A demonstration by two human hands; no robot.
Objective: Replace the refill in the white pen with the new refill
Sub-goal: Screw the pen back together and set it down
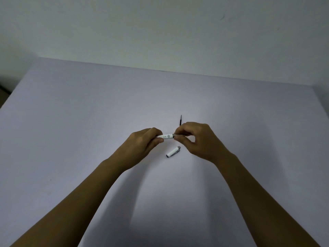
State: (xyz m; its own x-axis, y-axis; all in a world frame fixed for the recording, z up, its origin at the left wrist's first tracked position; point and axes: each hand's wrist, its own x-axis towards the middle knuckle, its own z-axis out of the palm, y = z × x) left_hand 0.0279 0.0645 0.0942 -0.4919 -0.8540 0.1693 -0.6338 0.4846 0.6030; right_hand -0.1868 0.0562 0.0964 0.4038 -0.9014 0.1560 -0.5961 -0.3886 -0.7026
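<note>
I see the left hand [142,142] closed around the white pen barrel [166,136], held level above the table [71,122]. The right hand [197,139] pinches the barrel's right end. The pen cap [173,152] lies on the table just below; a dark refill [180,120] lies beyond the right hand.

The pen [166,136] sits crosswise between both hands above the bench [89,122]. The cap [173,152] lies just in front of it on the bench, and the refill [180,120] lies behind.
</note>
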